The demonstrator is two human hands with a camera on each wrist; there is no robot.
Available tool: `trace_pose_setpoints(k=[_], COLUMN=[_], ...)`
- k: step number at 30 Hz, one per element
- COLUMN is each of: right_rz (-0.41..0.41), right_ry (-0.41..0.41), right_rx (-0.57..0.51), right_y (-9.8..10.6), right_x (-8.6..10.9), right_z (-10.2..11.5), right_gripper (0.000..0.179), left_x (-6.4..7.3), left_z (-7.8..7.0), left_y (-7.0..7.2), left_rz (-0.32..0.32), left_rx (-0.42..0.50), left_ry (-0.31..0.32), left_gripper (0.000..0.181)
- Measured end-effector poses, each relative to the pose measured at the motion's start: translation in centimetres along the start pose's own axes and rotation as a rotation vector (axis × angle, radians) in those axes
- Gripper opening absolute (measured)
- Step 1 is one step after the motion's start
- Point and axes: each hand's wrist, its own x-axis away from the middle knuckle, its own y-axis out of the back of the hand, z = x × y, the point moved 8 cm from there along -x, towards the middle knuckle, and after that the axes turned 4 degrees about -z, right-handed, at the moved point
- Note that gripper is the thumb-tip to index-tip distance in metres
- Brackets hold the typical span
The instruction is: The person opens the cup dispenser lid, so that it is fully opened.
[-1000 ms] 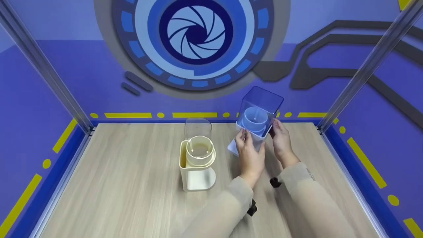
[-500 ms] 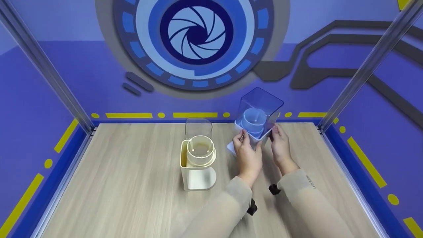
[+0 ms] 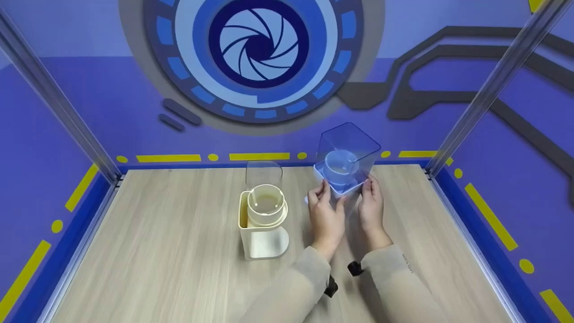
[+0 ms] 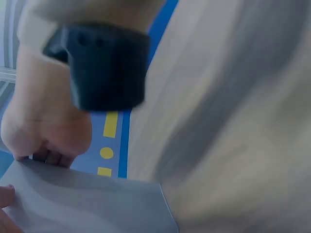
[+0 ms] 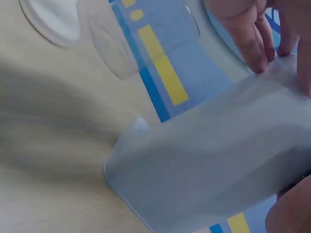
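Observation:
In the head view, both hands hold a pale blue-white plastic stand (image 3: 345,190) at the right of the table's back part. A round cup-like ring (image 3: 341,167) sits inside its tinted see-through cover (image 3: 350,134), which flares upward. My left hand (image 3: 326,222) grips the near left side, its fingers at the rim. My right hand (image 3: 371,213) grips the near right side, fingertips along the rim. The wrist views show the smooth plain wall of the stand (image 5: 209,160), tilted, with fingers at its edges. Most of its foot is hidden behind the left hand.
To the left stands a similar cream stand (image 3: 246,242) with a round cup (image 3: 266,204), a white round-ended foot (image 3: 271,242) and a clear cover (image 3: 263,174) behind it. The wooden table (image 3: 170,251) meets blue patterned walls and metal corner posts.
Both hands have brought the blue-white stand slightly down and to the left in the head view, tipping it so its open top shows more. The cream stand stays in place.

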Motion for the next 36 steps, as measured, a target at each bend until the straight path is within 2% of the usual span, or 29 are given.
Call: trace_pose_setpoints(k=[5, 13, 20, 30, 36], right_rz=[-0.032, -0.066, -0.158, -0.249, -0.266], right_ry=[0.016, 0.031, 0.046, 0.073, 0.074], right_rx=[0.034, 0.049, -0.01, -0.054, -0.069], right_y=[0.3, 0.7, 1.2, 1.5, 1.5], right_x=[1.4, 3.9, 6.4, 9.3, 10.3], right_z=[0.2, 0.8, 0.9, 1.2, 1.2], right_gripper=[0.044, 0.045, 0.042, 0.04, 0.039], left_x=[0.0, 0.1, 1.0, 2.0, 2.8], left_z=[0.3, 1.0, 1.0, 1.2, 1.2], left_y=[1.0, 2.2, 3.0, 4.0, 4.8], left_rz=[0.038, 0.114, 0.138, 0.194, 0.177], left_rx=[0.015, 0.049, 0.053, 0.065, 0.078], left_ry=[-0.036, -0.031, -0.082, -0.052, -0.049], left_gripper=[0.066, 0.063, 0.061, 0.062, 0.061])
